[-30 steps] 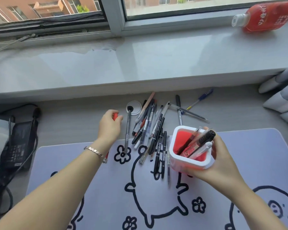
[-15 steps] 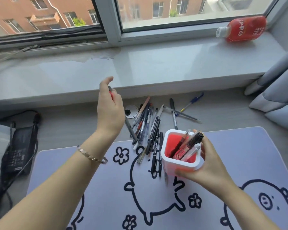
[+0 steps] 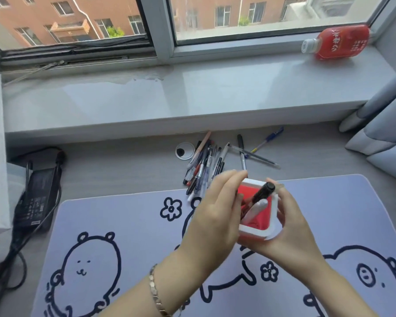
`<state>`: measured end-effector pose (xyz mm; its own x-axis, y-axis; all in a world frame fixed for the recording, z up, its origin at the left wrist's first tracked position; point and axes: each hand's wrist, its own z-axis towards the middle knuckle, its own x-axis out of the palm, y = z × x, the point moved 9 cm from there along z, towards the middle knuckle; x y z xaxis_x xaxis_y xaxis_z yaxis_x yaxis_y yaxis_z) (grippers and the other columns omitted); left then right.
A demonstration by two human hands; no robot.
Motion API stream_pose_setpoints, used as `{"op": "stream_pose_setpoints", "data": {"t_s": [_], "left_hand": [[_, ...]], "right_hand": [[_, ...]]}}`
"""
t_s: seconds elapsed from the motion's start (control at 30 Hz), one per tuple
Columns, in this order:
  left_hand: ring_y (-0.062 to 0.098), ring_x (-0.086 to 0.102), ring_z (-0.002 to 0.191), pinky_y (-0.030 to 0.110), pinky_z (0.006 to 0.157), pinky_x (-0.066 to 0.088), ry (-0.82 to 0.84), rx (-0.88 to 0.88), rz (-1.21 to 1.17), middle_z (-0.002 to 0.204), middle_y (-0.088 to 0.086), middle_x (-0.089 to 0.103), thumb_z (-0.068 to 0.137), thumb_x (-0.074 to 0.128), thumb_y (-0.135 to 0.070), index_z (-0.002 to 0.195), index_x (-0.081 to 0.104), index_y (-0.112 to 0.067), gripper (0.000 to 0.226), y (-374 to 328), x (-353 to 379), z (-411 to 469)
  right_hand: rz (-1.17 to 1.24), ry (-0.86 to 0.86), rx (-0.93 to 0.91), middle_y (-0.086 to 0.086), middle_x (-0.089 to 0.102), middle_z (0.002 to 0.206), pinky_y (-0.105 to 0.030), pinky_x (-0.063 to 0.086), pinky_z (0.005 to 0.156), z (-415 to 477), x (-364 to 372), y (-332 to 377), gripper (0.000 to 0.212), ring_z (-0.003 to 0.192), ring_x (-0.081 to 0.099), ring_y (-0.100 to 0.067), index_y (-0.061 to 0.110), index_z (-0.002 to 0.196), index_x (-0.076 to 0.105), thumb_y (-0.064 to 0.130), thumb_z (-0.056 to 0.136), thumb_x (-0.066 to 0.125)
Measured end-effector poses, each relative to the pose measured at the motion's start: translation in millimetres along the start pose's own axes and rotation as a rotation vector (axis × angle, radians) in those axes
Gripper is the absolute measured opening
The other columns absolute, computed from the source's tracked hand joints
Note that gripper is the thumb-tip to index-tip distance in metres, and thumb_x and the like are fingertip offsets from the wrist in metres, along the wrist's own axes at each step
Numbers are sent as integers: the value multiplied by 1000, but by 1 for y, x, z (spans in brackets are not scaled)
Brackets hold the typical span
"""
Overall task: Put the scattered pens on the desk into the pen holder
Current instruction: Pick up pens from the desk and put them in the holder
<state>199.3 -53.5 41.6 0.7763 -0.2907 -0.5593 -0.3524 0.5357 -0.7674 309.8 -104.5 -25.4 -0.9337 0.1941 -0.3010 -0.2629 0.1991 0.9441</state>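
- The right hand (image 3: pixel 290 227) curls round the pen holder (image 3: pixel 254 232) from its right and underneath, over the desk mat (image 3: pixel 124 225) near its far edge.
- The left hand (image 3: pixel 217 211) sits at the holder's left rim; blur hides whether its fingers pinch a pen.
- A black marker (image 3: pixel 262 194) stands in the holder, leaning far-right.
- The scattered pens (image 3: pixel 204 165) lie just past the mat's far edge, mostly pointing toward the sill.

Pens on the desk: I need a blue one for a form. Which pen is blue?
The blue pen, lying farthest right at the back, outside the pile; the pens there look black, grey or red.
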Motion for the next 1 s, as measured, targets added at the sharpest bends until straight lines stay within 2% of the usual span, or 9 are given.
{"op": "stream_pose_setpoints", "data": {"t_s": [0.07,0.17,0.23,0.33,0.43,0.67,0.8,0.9,1.0], "left_hand": [[16,45,125,25,108,36,2,77,127,130,11,52,97,36,-19,129,49,-5,37,8,1,3],[-10,25,134,10,112,19,180,-102,-113,140,-16,33,95,33,-37,136,42,-21,46,28,11,17],[-12,30,130,9,110,23,159,-202,-209,133,-25,36,93,34,-35,133,40,-31,41,49,13,27],[17,51,117,33,105,40,50,-469,-18,122,-1,54,93,48,-22,129,50,-15,37,114,12,38],[30,53,109,42,96,45,148,-723,265,120,12,53,91,55,-23,123,48,-8,37,167,26,39],[38,59,95,44,79,51,269,-759,415,105,20,60,92,50,-13,103,51,1,18,180,49,44],[25,52,65,35,55,45,123,-692,197,83,7,55,98,38,-19,100,51,-10,16,159,25,31],[20,42,55,33,53,35,145,-657,79,65,-2,47,99,35,-30,111,48,-25,18,131,2,8],[11,36,47,24,44,32,206,-809,-182,61,-5,44,99,36,-26,115,41,-29,18,109,-8,-26]], "right_hand": [[-23,-8,4,19,54,120,-37,52,88,0,-4,-3,95,110,57,-9,46,120,42,22,43,91],[-93,-10,24,46,40,118,-11,39,87,1,-8,-9,99,113,44,14,61,114,35,28,41,93],[-82,-26,72,39,41,123,-11,36,89,3,-16,-18,96,117,42,13,66,112,34,41,37,88],[-85,-77,123,23,43,130,-26,42,98,5,-32,-29,102,120,45,2,44,125,39,53,34,83],[-94,-119,133,13,46,131,-40,43,102,7,-43,-31,106,121,47,-11,32,129,40,54,35,84],[-77,-122,151,22,43,131,-38,40,103,3,-46,-31,107,123,45,-6,36,129,38,55,33,83],[-66,-104,141,22,45,130,-37,42,100,-4,-44,-31,95,121,45,-4,38,121,44,53,36,84],[-79,-105,143,28,42,129,-34,41,100,-10,-44,-32,97,122,45,-3,35,122,44,53,35,84],[-67,-82,116,37,38,126,-30,40,98,-15,-38,-26,84,120,43,2,56,106,44,41,38,90]]}}
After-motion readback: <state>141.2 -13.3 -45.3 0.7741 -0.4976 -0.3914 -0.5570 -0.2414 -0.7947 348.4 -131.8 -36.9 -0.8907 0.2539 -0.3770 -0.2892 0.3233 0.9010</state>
